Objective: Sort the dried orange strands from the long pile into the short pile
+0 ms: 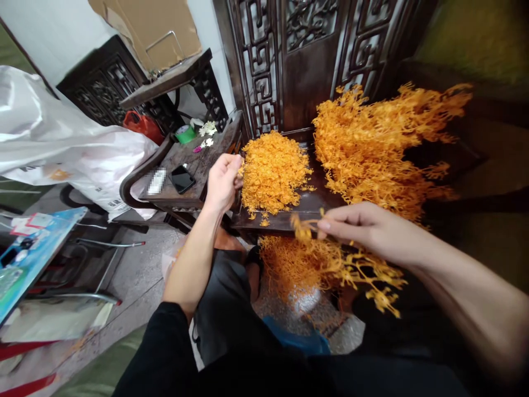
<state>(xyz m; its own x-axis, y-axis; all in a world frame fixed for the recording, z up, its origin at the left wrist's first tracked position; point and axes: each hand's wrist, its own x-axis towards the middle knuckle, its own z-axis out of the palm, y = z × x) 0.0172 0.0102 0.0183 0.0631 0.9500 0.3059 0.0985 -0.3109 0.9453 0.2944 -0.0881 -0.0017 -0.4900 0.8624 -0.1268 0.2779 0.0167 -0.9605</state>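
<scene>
Orange plastic branched sprig (pixel 351 267) hangs from our right hand (pixel 363 226), pinched between thumb and fingertips near its upper end; the sprig trails down and right below the wrist. Our left hand (pixel 223 182) reaches forward, arm extended, fingers curled shut at the left edge of the heap of small orange plastic pieces (pixel 273 173) on the dark wooden seat (pixel 297 212); we cannot tell what it grips. A larger pile of orange branched sprigs (pixel 380 143) lies behind the right hand.

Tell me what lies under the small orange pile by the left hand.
The small orange pile rests on a dark wooden seat, bare at its front edge. The wood directly beneath the pile is covered.
</scene>
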